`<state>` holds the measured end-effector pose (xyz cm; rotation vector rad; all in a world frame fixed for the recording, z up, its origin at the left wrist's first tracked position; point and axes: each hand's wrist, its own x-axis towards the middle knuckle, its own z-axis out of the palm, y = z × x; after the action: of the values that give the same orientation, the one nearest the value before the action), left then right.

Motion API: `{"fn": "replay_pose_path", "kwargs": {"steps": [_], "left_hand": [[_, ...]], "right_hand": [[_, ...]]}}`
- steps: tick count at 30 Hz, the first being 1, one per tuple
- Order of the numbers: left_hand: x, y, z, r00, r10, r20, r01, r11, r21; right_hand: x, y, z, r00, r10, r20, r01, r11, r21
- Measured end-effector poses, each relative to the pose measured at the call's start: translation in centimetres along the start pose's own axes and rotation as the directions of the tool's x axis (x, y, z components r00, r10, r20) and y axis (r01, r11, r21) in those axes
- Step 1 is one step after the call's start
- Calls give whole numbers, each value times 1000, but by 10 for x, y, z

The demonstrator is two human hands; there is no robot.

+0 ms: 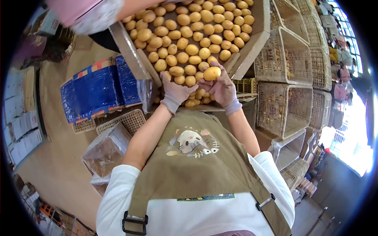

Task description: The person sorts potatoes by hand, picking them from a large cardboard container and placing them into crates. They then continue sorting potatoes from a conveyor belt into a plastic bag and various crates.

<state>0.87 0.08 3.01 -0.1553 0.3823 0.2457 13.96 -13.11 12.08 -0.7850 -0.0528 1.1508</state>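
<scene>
Many yellow potatoes (191,49) lie spread in a tray with pale side boards (252,53). My right hand (223,86), in a thin light glove, grips one larger potato (212,73) between thumb and fingers above the near end of the tray. My left hand (176,92), gloved too, rests at the tray's near left, its thumb pointing towards my right hand. Its fingers are curled beside potatoes, and what they hold, if anything, is hidden. More potatoes show below and between my two hands.
Stacked plastic crates (291,55) stand on the right, some holding potatoes. A blue wrapped box (92,90), a crate (130,120) and a plastic-lined box (106,151) are at the left. Another person's pink sleeve (78,11) reaches over the tray's far left.
</scene>
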Motion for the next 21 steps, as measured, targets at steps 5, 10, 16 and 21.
{"fn": "replay_pose_path", "kwargs": {"steps": [5,10,16,21], "left_hand": [[-6,1,-1,999,48,22,-51,992,112],[-4,2,13,990,-36,-136,43,998,49],[1,-5,18,977,-38,-211,49,998,47],[-6,-5,26,991,9,-136,18,981,192]], "right_hand": [[-64,-51,-43,924,-291,-246,316,946,69],[-250,-154,-216,199,-670,-715,946,322,-38],[-253,-148,-214,169,-649,-742,831,499,-247],[-81,-78,-58,577,-792,-200,242,399,-884]]}}
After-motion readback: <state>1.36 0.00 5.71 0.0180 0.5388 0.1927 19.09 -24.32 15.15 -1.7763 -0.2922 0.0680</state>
